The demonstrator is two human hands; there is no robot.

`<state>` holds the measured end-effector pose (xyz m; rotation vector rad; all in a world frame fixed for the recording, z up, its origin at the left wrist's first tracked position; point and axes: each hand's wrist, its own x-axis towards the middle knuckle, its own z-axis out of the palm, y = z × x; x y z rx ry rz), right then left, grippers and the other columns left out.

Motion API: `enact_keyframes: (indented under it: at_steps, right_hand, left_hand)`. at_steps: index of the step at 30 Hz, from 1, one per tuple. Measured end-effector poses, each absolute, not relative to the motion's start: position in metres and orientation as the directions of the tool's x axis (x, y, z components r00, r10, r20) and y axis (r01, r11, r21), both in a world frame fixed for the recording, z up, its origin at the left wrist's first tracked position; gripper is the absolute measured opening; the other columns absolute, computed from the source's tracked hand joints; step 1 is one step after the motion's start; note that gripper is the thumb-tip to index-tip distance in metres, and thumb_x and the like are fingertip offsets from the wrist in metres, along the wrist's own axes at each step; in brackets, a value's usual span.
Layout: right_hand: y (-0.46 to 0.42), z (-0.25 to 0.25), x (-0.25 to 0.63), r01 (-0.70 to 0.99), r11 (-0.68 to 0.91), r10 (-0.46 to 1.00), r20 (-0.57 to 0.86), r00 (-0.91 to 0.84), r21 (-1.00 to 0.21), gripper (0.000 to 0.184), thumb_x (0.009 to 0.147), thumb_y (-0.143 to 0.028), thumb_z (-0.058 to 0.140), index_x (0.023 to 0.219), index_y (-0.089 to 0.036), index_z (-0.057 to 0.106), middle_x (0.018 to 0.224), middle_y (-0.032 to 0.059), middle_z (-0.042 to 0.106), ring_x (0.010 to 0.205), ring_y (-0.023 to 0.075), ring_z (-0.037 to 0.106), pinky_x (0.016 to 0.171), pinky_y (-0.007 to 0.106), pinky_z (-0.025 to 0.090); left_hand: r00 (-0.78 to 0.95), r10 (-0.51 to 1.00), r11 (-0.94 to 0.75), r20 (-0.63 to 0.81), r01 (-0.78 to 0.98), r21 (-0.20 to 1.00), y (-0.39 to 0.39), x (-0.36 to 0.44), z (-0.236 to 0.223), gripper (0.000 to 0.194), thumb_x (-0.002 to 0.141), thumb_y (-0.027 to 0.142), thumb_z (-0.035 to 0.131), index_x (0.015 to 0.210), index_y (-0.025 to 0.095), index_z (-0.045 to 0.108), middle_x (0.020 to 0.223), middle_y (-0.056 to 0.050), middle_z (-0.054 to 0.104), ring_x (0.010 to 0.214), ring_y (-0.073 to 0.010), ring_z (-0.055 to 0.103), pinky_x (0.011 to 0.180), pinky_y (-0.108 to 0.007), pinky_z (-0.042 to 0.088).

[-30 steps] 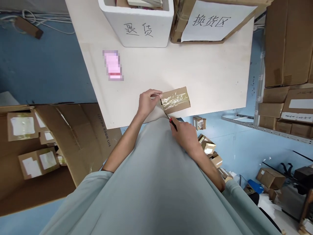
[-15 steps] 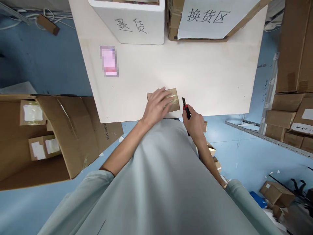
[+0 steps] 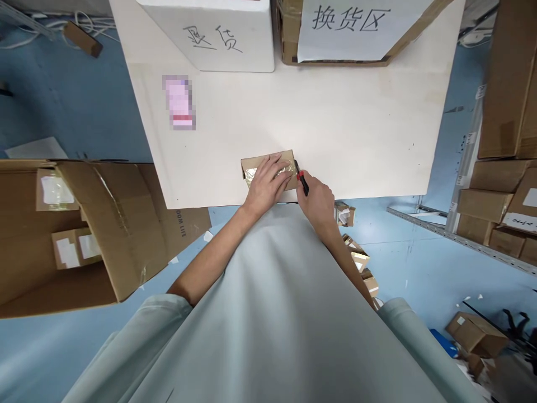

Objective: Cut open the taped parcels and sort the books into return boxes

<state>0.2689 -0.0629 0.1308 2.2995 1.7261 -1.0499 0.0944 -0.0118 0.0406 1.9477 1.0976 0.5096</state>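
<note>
A small cardboard box [image 3: 247,164] with shiny clear tape on it lies near the front edge of the white table. My left hand [image 3: 267,182] rests across the top of this box, its fingers stretched out over the tape and pressing on it. My right hand [image 3: 316,196] is wrapped round a black and red utility knife [image 3: 302,180]. The blade tip is at the right end of the box; whether it cuts into the cardboard or only touches it, I cannot tell.
On the white table [image 3: 335,129] stand a white bin [image 3: 235,50] and a cardboard bin [image 3: 289,33] with a paper sign. A blurred pink item [image 3: 179,102] lies at the left. Beside the table are a large open carton [image 3: 113,224] and shelved boxes [image 3: 484,204].
My right hand has brought the knife left, from beside the box to its right end. The box has turned slightly under my left hand, showing more of its left end.
</note>
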Motion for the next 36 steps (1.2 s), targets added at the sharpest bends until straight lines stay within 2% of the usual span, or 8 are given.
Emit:
enact_keyframes:
  at_steps: [6,16,21,30,36]
  right_hand:
    - [-0.06,0.138,0.26,0.88,-0.397,0.783,-0.597,0.176,-0.261,0.049,0.119,-0.028,0.031,0.159,-0.019,0.057,0.125,0.0145,0.079,0.103,0.0291,0.072,0.085,0.032,0.047]
    - [-0.057,0.149,0.24,0.912,-0.395,0.753,-0.608,0.252,-0.111,0.052,0.121,-0.028,0.028,0.166,-0.019,0.053,0.137,0.0173,0.076,0.115,0.0302,0.075,0.094,0.035,0.054]
    - [-0.053,0.149,0.231,0.914,-0.403,0.734,-0.614,0.291,-0.049,0.054,0.122,-0.029,0.026,0.17,-0.018,0.049,0.138,0.0193,0.075,0.113,0.0299,0.077,0.094,0.036,0.055]
    - [-0.07,0.154,0.225,0.894,-0.448,0.668,-0.66,0.344,0.013,0.053,0.121,-0.027,0.026,0.169,-0.017,0.048,0.125,0.0192,0.082,0.111,0.0291,0.081,0.092,0.036,0.057]
    - [-0.078,0.163,0.225,0.887,-0.461,0.64,-0.689,0.34,0.009,0.047,0.122,-0.027,0.033,0.164,-0.017,0.053,0.12,0.0206,0.084,0.11,0.0303,0.083,0.091,0.035,0.058]
  left_hand:
    - [0.54,0.841,-0.283,-0.034,0.493,0.823,-0.012,0.094,0.036,0.042,0.116,0.06,0.048,0.123,0.031,0.078,0.149,-0.01,0.073,0.168,-0.034,0.047,0.144,-0.069,0.025]
    - [0.546,0.838,-0.286,0.001,0.438,0.852,-0.015,0.093,0.028,0.038,0.117,0.057,0.05,0.125,0.032,0.078,0.151,-0.01,0.073,0.168,-0.0341,0.047,0.144,-0.069,0.024]
    - [0.538,0.843,-0.287,0.005,0.441,0.85,-0.017,0.093,0.025,0.043,0.118,0.058,0.044,0.13,0.032,0.076,0.153,-0.01,0.072,0.169,-0.0322,0.046,0.145,-0.068,0.023]
    - [0.544,0.839,-0.302,0.01,0.452,0.839,-0.024,0.094,0.026,0.039,0.119,0.052,0.046,0.128,0.031,0.077,0.15,-0.009,0.075,0.167,-0.0296,0.05,0.146,-0.065,0.025]
    - [0.555,0.831,-0.343,0.039,0.456,0.821,-0.029,0.093,0.023,0.038,0.121,0.049,0.044,0.124,0.029,0.077,0.15,-0.01,0.075,0.166,-0.0294,0.051,0.145,-0.065,0.027]
